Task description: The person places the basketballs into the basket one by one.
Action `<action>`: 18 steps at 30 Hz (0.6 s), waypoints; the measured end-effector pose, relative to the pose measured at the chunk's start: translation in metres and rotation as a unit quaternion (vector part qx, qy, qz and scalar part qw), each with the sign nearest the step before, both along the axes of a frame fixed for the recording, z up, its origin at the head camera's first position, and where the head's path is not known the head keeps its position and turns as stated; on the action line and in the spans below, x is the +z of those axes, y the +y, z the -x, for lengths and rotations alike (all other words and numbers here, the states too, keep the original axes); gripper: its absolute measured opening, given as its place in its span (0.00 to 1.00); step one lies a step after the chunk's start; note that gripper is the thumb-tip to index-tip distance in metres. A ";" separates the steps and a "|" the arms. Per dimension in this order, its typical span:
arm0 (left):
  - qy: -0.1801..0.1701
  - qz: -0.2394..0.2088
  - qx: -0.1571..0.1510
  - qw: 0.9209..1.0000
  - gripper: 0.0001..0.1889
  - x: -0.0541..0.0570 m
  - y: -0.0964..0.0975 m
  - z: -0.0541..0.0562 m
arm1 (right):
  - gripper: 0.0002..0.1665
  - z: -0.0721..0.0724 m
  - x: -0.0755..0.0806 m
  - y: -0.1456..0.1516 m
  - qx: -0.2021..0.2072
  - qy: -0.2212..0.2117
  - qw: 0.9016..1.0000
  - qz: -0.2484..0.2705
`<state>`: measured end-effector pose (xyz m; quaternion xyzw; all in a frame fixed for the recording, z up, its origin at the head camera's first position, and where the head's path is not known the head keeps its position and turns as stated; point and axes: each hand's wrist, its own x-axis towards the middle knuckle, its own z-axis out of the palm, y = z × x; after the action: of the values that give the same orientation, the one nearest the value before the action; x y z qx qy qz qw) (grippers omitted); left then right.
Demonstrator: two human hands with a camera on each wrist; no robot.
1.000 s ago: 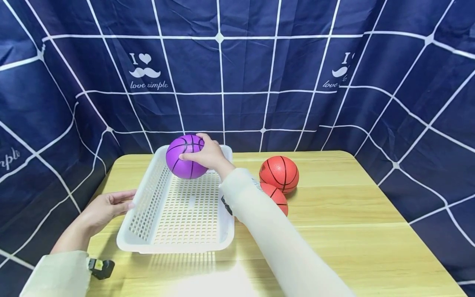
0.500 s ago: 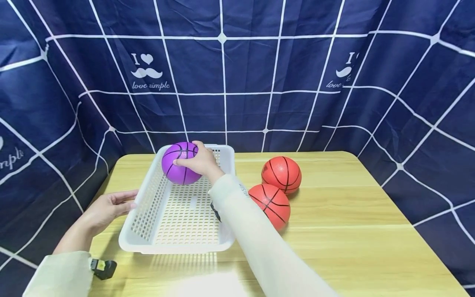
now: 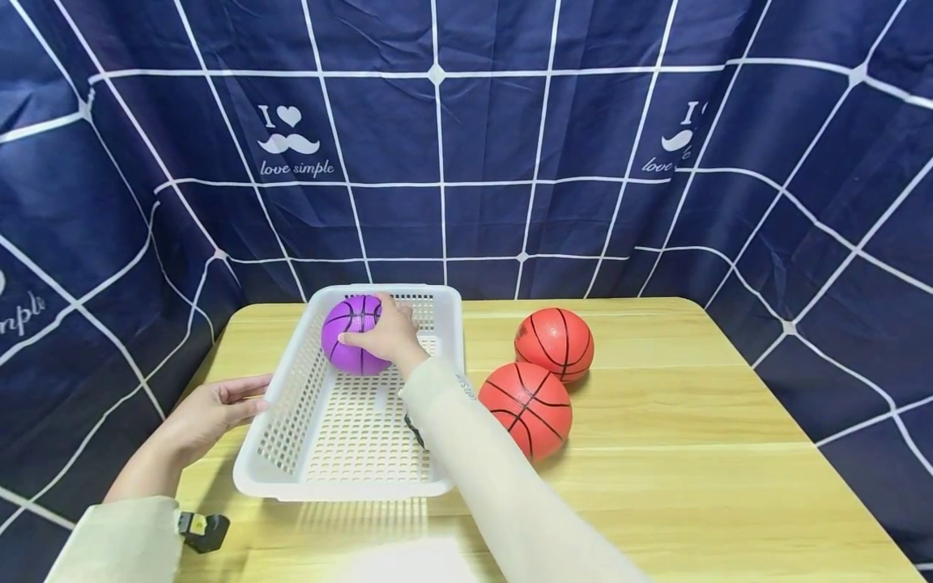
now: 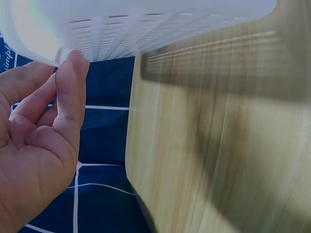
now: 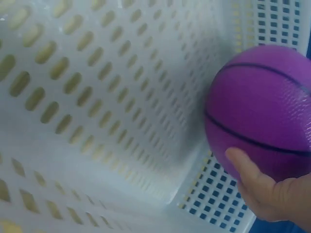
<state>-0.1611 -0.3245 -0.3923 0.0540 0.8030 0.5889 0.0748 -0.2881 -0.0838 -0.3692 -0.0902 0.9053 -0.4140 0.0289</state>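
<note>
A purple basketball [image 3: 348, 346] sits low inside the far left part of a white perforated plastic basket [image 3: 342, 488]. My right hand [image 3: 389, 334] grips the ball from its right side, thumb near and fingers behind it. In the right wrist view the purple ball [image 5: 257, 107] is close over the basket's slotted floor [image 5: 112, 92], near its end wall. At the basket's left rim, my left hand [image 3: 204, 419] pinches the edge with its fingertips. The left wrist view has that hand [image 4: 43, 131] below the white rim [image 4: 160, 7], with its thumb tip at the lip.
Two orange-red basketballs stand right of the basket: one farther back [image 3: 555, 344], the other nearer [image 3: 528, 409] and partly behind my right sleeve [image 3: 503, 494]. All rest on a light wood table [image 3: 700, 453]. A dark blue curtain with white lines [image 3: 481, 219] surrounds it.
My right hand has lowered the purple ball deeper into the basket, slightly left and toward me. The right forearm has shifted left, uncovering more of the nearer orange-red ball. The left hand stays at the rim.
</note>
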 end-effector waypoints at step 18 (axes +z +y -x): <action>0.005 0.010 0.006 1.000 0.28 -0.002 0.002 -0.002 | 0.59 0.000 -0.010 0.003 0.006 -0.015 0.999 0.035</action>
<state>-0.1593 -0.3223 -0.3947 0.0518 0.8096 0.5808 0.0676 -0.2878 -0.0808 -0.3788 -0.0907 0.8893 -0.4463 0.0419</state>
